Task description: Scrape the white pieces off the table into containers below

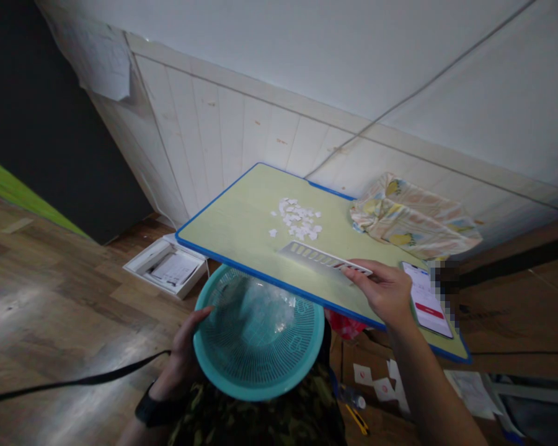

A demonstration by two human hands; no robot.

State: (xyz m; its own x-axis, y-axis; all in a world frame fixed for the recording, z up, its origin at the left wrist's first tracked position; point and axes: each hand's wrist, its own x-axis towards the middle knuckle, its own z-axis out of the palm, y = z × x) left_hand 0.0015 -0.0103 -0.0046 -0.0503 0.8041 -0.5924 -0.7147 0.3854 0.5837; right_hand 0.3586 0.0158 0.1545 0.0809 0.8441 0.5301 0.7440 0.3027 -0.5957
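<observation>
Now our right hand [387,291] pinches the plate [307,262] over the board [227,217], white scraps [300,217] lying mid-board, while our left hand [185,347] grips the basket [260,375] just below the board's near edge.

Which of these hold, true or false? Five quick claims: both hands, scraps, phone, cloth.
1. The left hand holds the turquoise plastic basket by its edge. True.
2. The right hand is empty. False: it holds a flat slotted tool.
3. White scraps lie on the yellow-green tabletop. True.
4. The smartphone has a dark screen. False: its screen is lit, mostly white with a red patch.
5. The patterned cloth is inside the basket. False: it sits at the tabletop's far edge, near the wall.
</observation>
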